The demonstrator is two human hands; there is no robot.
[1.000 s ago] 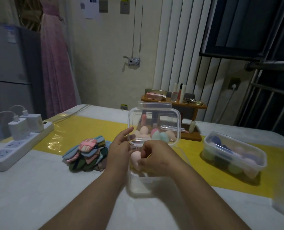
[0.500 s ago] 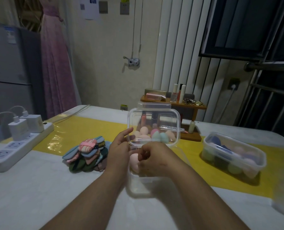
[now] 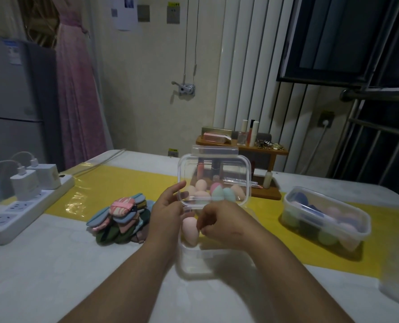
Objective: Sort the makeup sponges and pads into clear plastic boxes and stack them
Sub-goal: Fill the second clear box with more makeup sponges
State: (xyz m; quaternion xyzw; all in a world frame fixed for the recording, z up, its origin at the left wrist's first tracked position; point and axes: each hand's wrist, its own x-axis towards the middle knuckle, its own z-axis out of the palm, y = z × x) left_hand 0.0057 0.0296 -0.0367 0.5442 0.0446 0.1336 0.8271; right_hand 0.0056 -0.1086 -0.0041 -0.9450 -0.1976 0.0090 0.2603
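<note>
Your right hand (image 3: 219, 226) was curled up, and its fingertips pinched a pink sponge (image 3: 190, 230). The sponge pointed down into the open clear box (image 3: 193, 264) right in front of you. Its top still stuck out over the rim.

Your left hand (image 3: 168, 210) was loose, with the fingers nearly straight. They touched the left edge of the clear lid (image 3: 226, 166), which stood up at the 12 o'clock side of the box. I could not tell if your thumb gripped the lid too.

Through the lid you could see a small heap of sponges (image 3: 217, 194), pink and blue-green, lying on the table behind it.

At 9 o'clock from the box lay a pile of pads (image 3: 121, 217) in many colours. At 3 o'clock, well apart, sat a second clear box (image 3: 326, 220) with sponges inside. Far out at 9 o'clock was a white power strip (image 3: 19, 210) with two chargers plugged in.

The papers on the wall (image 3: 126, 12) had writing, but it was too blurry to read.
</note>
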